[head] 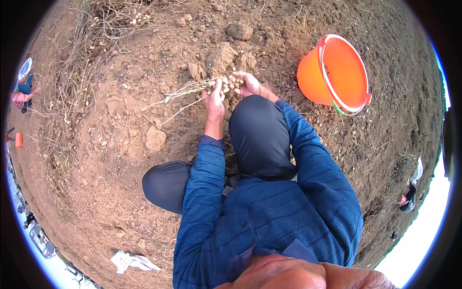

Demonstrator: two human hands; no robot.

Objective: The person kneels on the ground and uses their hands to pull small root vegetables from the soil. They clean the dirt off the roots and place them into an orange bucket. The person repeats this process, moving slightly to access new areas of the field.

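Note:
A bunch of peanut pods (pixel 225 83) on dry pale stems (pixel 180 93) is held in front of my knees, above the soil. My left hand (pixel 214 101) grips the bunch where stems and pods meet, with the thumb on top. At the pod end, the fingers of my right hand (pixel 249 83) are closed around several pods. The stems stick out to the left of my left hand. To the right of my right hand stands an orange plastic bucket (pixel 310 76), tilted in view, with a pale handle; a few small bits show on its inner wall.
Heaped dry peanut plants (pixel 72 86) run along the left, some with pods (pixel 139 18). Soil clods (pixel 222 57) lie beyond my hands. A white sack (pixel 133 261) lies at lower left. Other people (pixel 25 90) and a smaller orange bucket (pixel 18 139) appear near the rim.

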